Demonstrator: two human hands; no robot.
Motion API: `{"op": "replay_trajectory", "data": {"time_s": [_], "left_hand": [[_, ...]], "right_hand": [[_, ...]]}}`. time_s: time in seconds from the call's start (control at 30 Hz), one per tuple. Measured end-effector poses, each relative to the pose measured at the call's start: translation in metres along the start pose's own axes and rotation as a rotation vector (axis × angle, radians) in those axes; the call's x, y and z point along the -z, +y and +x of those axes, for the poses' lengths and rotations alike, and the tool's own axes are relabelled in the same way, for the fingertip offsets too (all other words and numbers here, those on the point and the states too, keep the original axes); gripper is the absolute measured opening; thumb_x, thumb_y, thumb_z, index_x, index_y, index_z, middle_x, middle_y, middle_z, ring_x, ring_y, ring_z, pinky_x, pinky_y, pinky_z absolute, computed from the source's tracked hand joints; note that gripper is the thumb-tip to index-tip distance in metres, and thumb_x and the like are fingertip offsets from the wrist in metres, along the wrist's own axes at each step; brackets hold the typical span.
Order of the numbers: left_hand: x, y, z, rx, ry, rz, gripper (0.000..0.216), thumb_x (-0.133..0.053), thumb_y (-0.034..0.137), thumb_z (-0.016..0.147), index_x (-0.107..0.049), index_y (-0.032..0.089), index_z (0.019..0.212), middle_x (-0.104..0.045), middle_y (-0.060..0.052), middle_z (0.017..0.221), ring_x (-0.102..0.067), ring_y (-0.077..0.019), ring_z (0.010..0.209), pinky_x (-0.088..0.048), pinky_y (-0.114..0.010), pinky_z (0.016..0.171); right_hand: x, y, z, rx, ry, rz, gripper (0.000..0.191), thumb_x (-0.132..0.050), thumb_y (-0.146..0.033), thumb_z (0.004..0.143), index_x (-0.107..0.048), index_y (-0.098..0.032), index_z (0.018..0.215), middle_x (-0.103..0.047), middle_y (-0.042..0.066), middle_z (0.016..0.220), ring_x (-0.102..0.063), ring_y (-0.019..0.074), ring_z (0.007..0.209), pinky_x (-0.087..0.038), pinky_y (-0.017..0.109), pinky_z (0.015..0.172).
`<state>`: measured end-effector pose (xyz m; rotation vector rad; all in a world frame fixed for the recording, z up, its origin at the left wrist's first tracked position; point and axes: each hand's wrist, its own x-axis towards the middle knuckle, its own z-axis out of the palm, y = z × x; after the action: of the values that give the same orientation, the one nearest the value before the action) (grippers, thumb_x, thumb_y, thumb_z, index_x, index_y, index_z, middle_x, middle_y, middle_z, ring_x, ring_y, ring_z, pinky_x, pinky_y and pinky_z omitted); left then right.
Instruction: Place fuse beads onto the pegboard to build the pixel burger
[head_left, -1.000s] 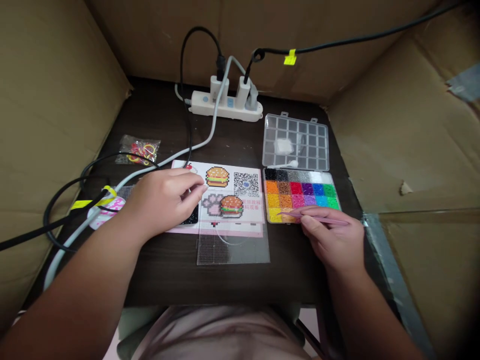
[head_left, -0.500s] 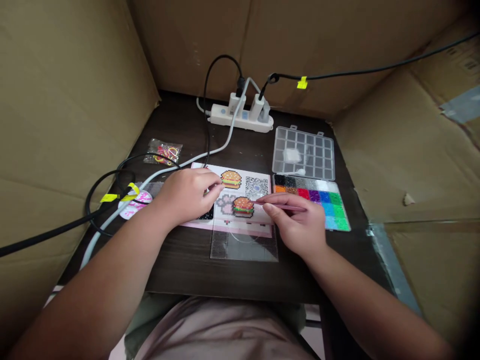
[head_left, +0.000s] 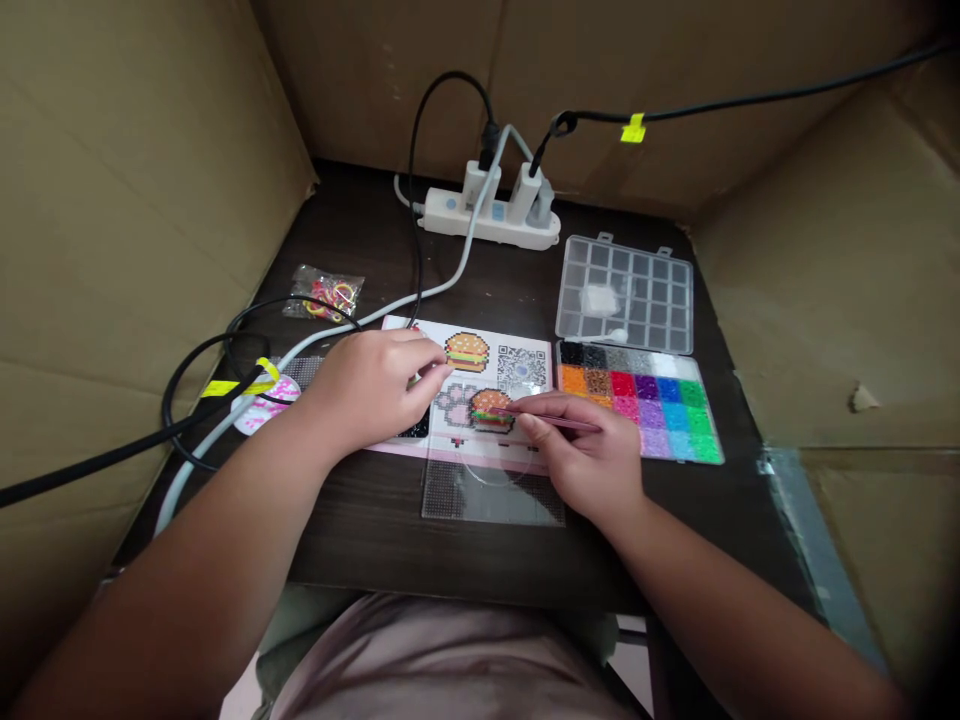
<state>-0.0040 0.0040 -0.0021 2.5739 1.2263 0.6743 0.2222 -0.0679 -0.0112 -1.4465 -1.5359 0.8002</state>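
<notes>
My right hand (head_left: 589,450) grips pink tweezers (head_left: 566,422), their tips over a small hamburger made of fuse beads (head_left: 491,410). The bead hamburger sits on a clear pegboard (head_left: 495,495), which overlaps a printed pattern sheet (head_left: 540,352). Above it, the sheet carries a printed hamburger and a QR code; a paw print shows to the left. My left hand (head_left: 379,390) rests at the sheet's left side with thumb and forefinger pinched together. Whatever is in that pinch is hidden. Black beads in a container (head_left: 416,426) show partly beneath this hand.
At right lies an open compartment box of coloured beads (head_left: 660,400), its clear lid (head_left: 652,300) folded back. A white power strip (head_left: 450,222) stands behind. Cables (head_left: 262,400) cross the left side near a bag of coloured rings (head_left: 326,293). Cardboard walls (head_left: 810,250) enclose the table.
The tweezers' tips have moved left, from the bead hamburger's right edge to over its middle. My left hand stays about where it was. The camera view has shifted slightly.
</notes>
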Motion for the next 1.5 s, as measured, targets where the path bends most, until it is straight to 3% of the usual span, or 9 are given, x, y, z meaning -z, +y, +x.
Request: {"op": "replay_trajectory", "data": {"time_s": [1.5], "left_hand": [[0.0012, 0.0017, -0.0008, 0.006, -0.023, -0.020, 0.023, -0.050, 0.026, 0.090, -0.071, 0.017, 0.088, -0.072, -0.006, 0.088, -0.066, -0.0188, 0.079, -0.050, -0.031, 0.071]], "right_hand": [[0.0005, 0.0004, 0.0025, -0.047, -0.006, -0.008, 0.008, -0.067, -0.022, 0.080, -0.075, -0.021, 0.080, -0.078, 0.004, 0.083, -0.074, 0.0196, 0.078, -0.061, 0.031, 0.071]]}}
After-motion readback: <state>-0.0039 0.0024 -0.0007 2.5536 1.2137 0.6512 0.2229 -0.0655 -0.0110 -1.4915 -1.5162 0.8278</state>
